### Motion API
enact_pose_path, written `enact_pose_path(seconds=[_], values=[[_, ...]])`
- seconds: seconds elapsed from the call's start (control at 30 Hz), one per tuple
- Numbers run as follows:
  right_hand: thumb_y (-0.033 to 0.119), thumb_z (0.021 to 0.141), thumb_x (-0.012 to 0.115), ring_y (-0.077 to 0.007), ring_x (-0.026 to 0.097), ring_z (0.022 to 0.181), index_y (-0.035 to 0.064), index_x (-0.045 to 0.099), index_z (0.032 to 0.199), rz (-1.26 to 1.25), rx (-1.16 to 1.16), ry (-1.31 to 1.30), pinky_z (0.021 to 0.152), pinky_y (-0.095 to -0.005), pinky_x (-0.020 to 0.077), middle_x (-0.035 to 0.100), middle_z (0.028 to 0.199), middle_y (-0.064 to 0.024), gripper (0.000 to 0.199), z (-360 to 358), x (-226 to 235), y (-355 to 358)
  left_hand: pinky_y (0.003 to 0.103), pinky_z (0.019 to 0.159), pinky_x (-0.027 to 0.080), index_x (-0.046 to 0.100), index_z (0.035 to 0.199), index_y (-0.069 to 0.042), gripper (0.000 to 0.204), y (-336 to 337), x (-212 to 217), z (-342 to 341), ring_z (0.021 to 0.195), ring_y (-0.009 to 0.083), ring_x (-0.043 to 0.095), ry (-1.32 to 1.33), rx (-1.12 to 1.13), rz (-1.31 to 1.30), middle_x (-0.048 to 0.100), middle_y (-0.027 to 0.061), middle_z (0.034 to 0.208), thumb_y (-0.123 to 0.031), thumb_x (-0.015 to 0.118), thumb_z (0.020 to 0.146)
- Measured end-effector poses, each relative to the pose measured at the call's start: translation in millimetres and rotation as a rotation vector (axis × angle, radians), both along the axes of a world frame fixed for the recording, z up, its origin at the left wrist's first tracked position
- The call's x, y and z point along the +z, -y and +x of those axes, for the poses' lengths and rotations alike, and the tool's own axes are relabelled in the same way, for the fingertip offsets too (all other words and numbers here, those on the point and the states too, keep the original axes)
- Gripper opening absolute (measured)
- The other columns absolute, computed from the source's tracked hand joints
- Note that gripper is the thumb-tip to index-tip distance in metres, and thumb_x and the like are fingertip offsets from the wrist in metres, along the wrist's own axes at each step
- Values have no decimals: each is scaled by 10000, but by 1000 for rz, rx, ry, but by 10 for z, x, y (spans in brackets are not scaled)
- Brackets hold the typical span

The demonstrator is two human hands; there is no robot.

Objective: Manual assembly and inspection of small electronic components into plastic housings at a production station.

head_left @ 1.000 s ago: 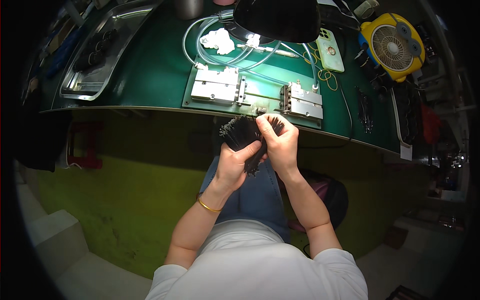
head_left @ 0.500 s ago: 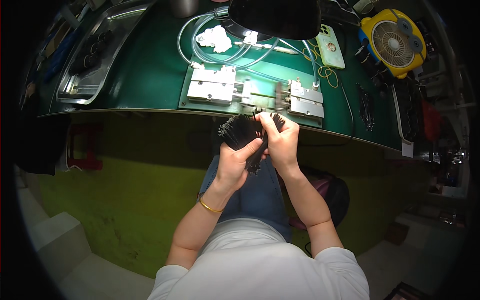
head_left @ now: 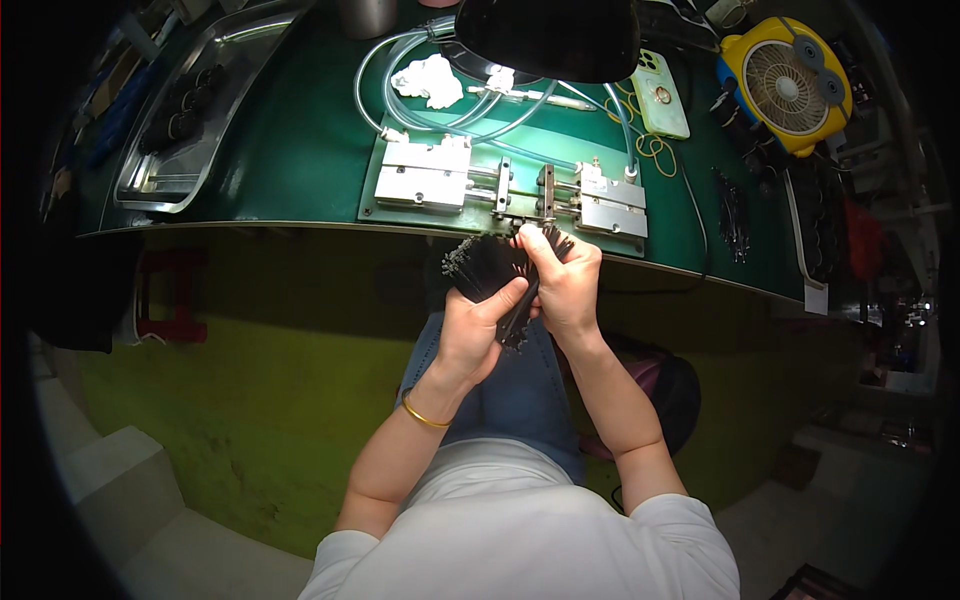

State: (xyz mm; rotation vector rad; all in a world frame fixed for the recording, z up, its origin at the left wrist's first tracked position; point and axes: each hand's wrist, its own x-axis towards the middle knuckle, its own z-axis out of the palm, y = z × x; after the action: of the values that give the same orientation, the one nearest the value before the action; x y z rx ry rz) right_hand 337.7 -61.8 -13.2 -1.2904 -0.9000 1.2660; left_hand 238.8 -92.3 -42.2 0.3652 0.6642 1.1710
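My left hand (head_left: 468,325) is closed round a thick bundle of thin black wires (head_left: 478,264), whose ends fan out to the upper left. My right hand (head_left: 568,285) is closed on several more black wires (head_left: 524,318), which slant down beside the bundle. Its thumb and fingertip come up to the front of a metal clamping fixture (head_left: 524,218) at the bench edge. Two upright dark jaws (head_left: 546,190) stand there between two silver pneumatic cylinders (head_left: 422,175). Whether a wire tip sits in the fixture is too small to tell.
Clear air hoses (head_left: 372,85) loop behind the fixture under a black lamp hood (head_left: 548,38). A phone (head_left: 662,95), a yellow fan (head_left: 788,85) and loose black wires (head_left: 733,215) lie to the right. At the far left is a metal tray (head_left: 190,150) holding dark bundles.
The fixture's jaws, blurred and wider apart before, now stand sharp and closer together. Both hands have shifted slightly right, keeping their hold on the wires.
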Motion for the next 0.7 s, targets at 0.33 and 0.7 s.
enact_pose_path(seconds=[0.33, 0.7], values=[[166, 828, 576, -36, 414, 345, 1, 629, 715, 75, 58, 63, 289, -199, 291, 526, 502, -5, 207, -36, 51, 73, 256, 598, 491, 548, 956, 1, 153, 22, 29, -59, 659, 147, 577, 26, -29, 29, 589, 63, 807, -5, 560, 804], [175, 832, 564, -34, 422, 352, -4, 641, 744, 19, -9, 47, 301, -193, 301, 531, 504, 0, 214, -33, -10, 26, 250, 577, 490, 561, 918, 7, 125, -8, 38, -24, 627, 145, 574, -43, 17, -3, 595, 69, 777, -1, 571, 794]])
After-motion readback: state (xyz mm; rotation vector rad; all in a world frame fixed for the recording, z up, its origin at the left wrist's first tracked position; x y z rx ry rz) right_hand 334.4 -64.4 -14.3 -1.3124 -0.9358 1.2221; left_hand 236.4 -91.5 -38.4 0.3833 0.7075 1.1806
